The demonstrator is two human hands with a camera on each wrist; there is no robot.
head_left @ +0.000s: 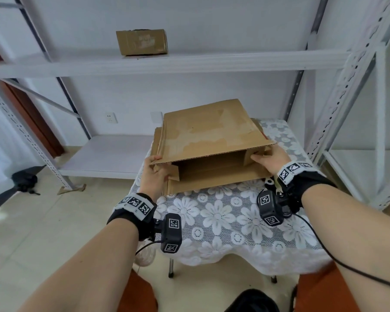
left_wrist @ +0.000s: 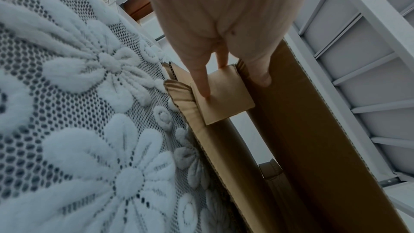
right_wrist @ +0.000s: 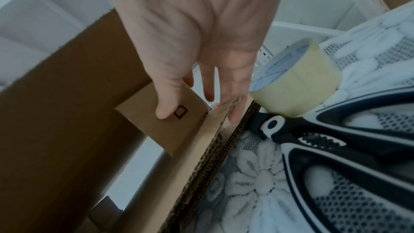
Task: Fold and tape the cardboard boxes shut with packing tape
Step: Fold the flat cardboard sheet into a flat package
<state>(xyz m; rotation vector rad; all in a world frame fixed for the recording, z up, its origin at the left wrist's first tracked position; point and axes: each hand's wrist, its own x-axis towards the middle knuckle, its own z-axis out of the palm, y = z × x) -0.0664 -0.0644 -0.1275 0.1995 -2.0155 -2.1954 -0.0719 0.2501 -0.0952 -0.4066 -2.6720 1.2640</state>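
Note:
A brown cardboard box (head_left: 207, 129) lies on its side on the lace-covered table (head_left: 223, 212), its open end facing me. The top flap juts out over the opening. My left hand (head_left: 154, 172) is at the box's left end; in the left wrist view its straight index finger (left_wrist: 202, 84) presses the small side flap (left_wrist: 226, 102) and the thumb touches the big panel. My right hand (head_left: 268, 158) is at the right end. There the thumb (right_wrist: 165, 111) pushes the other side flap (right_wrist: 174, 134), fingers straight along the box wall. A roll of clear packing tape (right_wrist: 298, 81) stands just right of that hand.
Black-and-white scissors (right_wrist: 336, 141) lie beside the tape on the cloth. A taped box (head_left: 142, 42) sits on the white shelf (head_left: 212, 61) behind the table. Metal racking (head_left: 347, 86) stands close on the right. A dark bag (head_left: 24, 182) lies on the floor at left.

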